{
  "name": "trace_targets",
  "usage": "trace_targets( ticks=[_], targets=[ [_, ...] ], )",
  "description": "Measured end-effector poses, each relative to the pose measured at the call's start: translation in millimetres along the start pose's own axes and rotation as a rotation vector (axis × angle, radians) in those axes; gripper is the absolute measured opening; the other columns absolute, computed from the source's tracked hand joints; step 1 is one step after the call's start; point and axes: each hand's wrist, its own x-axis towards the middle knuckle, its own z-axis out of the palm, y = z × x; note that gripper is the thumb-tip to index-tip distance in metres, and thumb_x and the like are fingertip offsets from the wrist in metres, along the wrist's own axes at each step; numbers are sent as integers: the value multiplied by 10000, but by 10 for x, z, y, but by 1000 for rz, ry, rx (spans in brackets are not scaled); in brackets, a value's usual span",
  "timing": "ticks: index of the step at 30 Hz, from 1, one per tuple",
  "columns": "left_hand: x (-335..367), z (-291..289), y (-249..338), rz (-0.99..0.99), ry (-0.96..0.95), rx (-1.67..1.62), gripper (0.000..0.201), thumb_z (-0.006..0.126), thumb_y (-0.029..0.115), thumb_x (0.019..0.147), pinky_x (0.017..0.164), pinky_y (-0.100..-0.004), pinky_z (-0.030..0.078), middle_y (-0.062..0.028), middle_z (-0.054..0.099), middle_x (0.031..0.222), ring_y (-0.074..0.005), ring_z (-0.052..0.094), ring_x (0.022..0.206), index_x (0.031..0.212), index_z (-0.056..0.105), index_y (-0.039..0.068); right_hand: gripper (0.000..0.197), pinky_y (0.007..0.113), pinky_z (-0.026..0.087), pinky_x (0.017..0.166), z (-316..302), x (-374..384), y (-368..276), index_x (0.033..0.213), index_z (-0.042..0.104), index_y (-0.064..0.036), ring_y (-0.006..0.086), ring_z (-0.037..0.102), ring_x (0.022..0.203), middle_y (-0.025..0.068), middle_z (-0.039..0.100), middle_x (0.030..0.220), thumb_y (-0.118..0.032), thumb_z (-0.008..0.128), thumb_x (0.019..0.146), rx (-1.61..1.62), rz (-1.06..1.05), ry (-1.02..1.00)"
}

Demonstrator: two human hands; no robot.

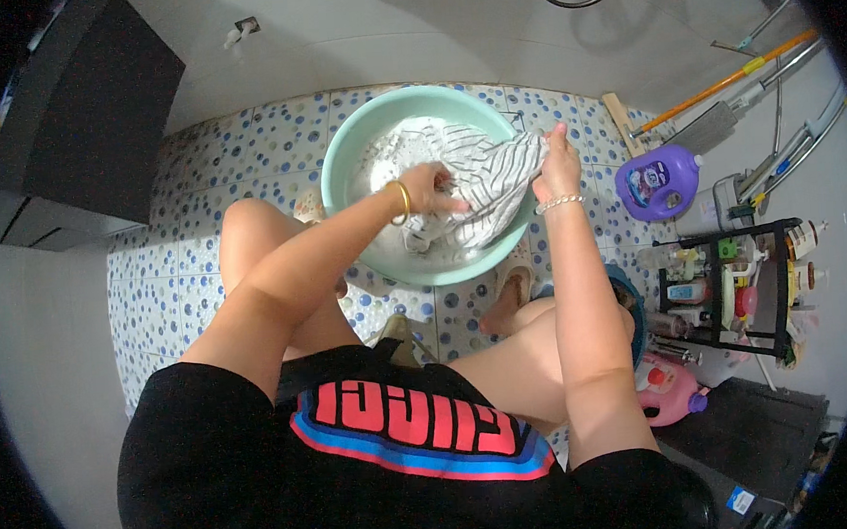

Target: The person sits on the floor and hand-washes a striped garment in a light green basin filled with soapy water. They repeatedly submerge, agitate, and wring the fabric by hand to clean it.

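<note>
A wet white garment with dark stripes [481, 180] lies bunched in a round mint-green basin [340, 163] on the tiled floor. White suds [384, 152] show around it on the basin's left side. My left hand [427, 190], with a gold bangle at the wrist, is over the middle of the basin, its fingers curled on the cloth. At the basin's right rim my right hand [559, 169], wearing a pale bracelet, is closed on one end of the garment and draws it up taut. Whatever lies beneath the cloth is hidden.
To the right stand a purple detergent jug [659, 183], a black rack [722, 287] of bottles and a pink jug [668, 388]. Long-handled cleaning tools [721, 86] lean at the far right. A blue tub [640, 325] is partly hidden beside my right knee. At upper left is a dark cabinet [100, 119].
</note>
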Motion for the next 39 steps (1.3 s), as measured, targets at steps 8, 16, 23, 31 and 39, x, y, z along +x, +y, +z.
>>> trace_targets(
  ticks=[8,16,23,31,39],
  targets=[
    [-181,324,-243,-211,228,-78,322,459,301,812,678,-357,426,-161,569,681,-273,555,683,806,579,2,572,323,368,862,35,-316,41,1146,325,45,258,465,978,184,450,1089,-263,601,750,-752,-295,-308],
    [-226,-72,420,-284,394,-1096,300,443,248,838,634,-306,452,-81,538,808,-182,526,691,960,502,-19,665,414,353,835,188,-1395,421,1071,344,54,390,387,1025,244,396,1078,-255,702,603,-1023,-659,-453],
    [-196,-755,905,-237,105,-1234,315,454,233,840,779,-353,427,-151,519,936,-222,535,845,983,452,-47,168,362,428,581,219,-991,-105,818,527,52,274,539,597,169,536,624,-74,543,709,-818,-573,-482],
    [-237,-974,550,-25,146,-188,709,744,321,573,843,-331,391,-197,496,1042,-294,491,961,1079,419,-55,234,263,371,515,30,-402,-368,824,511,31,104,447,611,38,503,718,-161,378,834,-9,-138,-228],
    [-254,-612,6,-122,550,298,601,733,266,571,801,-376,399,-203,467,1034,-331,467,958,1055,447,52,175,302,468,664,185,-471,-520,851,512,28,181,549,753,85,543,829,-112,415,811,317,25,-292]
  ],
)
